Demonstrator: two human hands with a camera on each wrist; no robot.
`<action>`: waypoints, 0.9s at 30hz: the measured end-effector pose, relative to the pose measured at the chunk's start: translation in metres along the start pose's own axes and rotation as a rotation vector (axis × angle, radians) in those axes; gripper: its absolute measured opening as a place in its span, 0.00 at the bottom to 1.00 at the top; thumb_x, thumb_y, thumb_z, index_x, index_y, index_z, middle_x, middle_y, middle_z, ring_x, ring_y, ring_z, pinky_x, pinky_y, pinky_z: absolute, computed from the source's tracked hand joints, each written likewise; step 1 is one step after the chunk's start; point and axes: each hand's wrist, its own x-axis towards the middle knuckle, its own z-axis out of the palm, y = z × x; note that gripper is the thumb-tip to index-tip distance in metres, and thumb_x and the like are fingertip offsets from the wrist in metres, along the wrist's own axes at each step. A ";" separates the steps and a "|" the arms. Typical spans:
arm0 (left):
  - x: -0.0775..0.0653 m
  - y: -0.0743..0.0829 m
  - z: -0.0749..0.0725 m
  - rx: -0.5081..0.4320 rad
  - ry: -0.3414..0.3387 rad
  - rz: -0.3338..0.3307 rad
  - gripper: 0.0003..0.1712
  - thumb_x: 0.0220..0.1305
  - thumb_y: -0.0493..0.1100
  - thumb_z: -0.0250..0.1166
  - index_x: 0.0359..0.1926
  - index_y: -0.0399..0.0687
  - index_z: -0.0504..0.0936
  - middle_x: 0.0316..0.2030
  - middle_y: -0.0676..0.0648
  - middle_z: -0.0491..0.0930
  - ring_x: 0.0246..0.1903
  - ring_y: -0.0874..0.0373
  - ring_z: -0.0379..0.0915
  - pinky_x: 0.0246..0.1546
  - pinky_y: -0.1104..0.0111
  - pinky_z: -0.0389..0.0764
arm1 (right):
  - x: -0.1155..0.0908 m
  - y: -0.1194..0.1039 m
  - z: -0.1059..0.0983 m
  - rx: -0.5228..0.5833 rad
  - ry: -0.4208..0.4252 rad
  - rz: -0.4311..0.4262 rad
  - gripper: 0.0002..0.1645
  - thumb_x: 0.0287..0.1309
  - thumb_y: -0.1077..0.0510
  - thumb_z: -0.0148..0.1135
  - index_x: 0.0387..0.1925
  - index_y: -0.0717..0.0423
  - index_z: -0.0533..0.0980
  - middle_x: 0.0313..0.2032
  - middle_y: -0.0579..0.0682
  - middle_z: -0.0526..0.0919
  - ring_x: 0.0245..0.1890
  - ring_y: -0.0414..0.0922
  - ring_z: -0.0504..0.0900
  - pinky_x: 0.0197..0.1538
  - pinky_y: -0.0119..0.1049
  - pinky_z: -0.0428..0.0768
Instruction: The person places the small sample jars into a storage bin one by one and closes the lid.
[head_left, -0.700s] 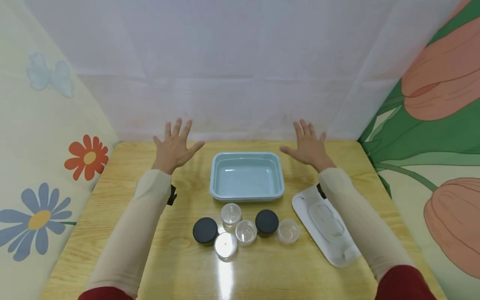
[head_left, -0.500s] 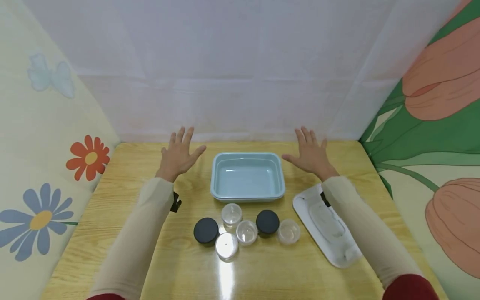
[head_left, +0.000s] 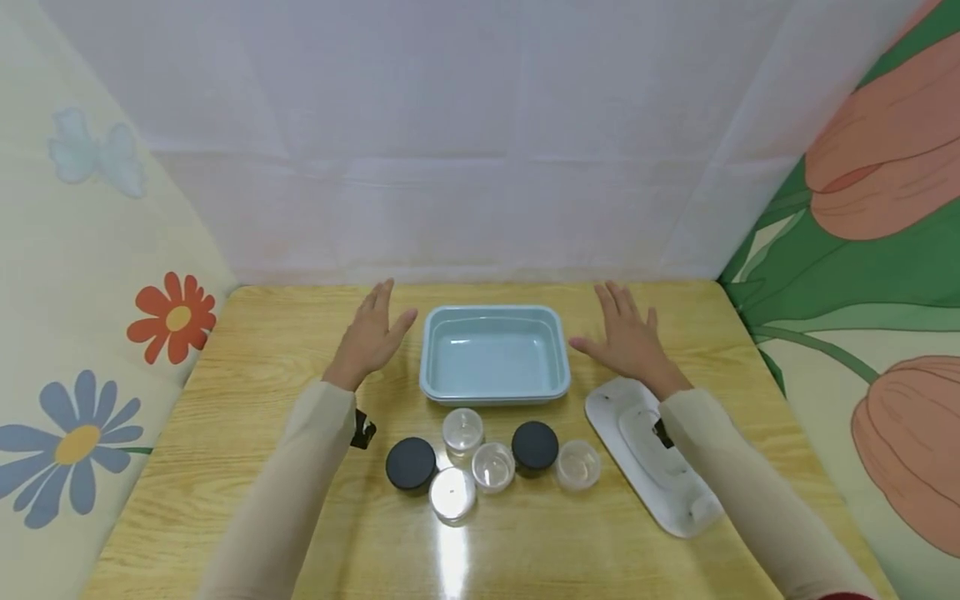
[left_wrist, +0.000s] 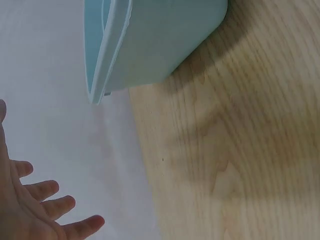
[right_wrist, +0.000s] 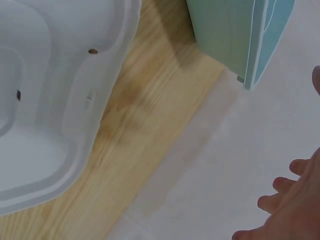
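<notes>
Presently, the head view shows the left hand (head_left: 367,340) and right hand (head_left: 626,342) extended, each holding nothing, on either side of a pale blue basin (head_left: 495,367) on the wooden table (head_left: 375,542); six small jars (head_left: 492,467) stand at its near side, a white tray (head_left: 647,457) at right. Left wrist view: fingers (left_wrist: 60,206) spread, apart from the basin. Right wrist view: fingers likewise apart, basin and white tray untouched.

A creased white sheet (head_left: 480,125) backs the wooden table (head_left: 555,542).
</notes>
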 end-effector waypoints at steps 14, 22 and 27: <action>-0.011 0.002 0.023 -0.226 -0.082 0.019 0.36 0.74 0.49 0.46 0.71 0.30 0.47 0.68 0.27 0.54 0.65 0.32 0.56 0.63 0.42 0.63 | -0.050 0.000 0.021 0.090 0.065 -0.071 0.55 0.53 0.39 0.65 0.72 0.60 0.50 0.71 0.63 0.51 0.70 0.62 0.53 0.60 0.76 0.48; -0.014 -0.001 0.030 -0.368 -0.114 -0.048 0.31 0.72 0.43 0.52 0.68 0.30 0.57 0.58 0.28 0.70 0.57 0.35 0.69 0.54 0.49 0.76 | -0.076 -0.007 0.036 0.174 0.068 -0.110 0.54 0.50 0.43 0.70 0.70 0.60 0.54 0.70 0.63 0.54 0.66 0.63 0.61 0.61 0.72 0.55; -0.016 -0.001 0.036 -0.467 -0.132 -0.080 0.29 0.70 0.38 0.55 0.65 0.27 0.60 0.56 0.26 0.70 0.53 0.35 0.73 0.45 0.58 0.83 | -0.091 -0.007 0.046 0.222 0.096 -0.116 0.52 0.48 0.46 0.71 0.69 0.61 0.57 0.68 0.64 0.58 0.64 0.64 0.63 0.60 0.67 0.62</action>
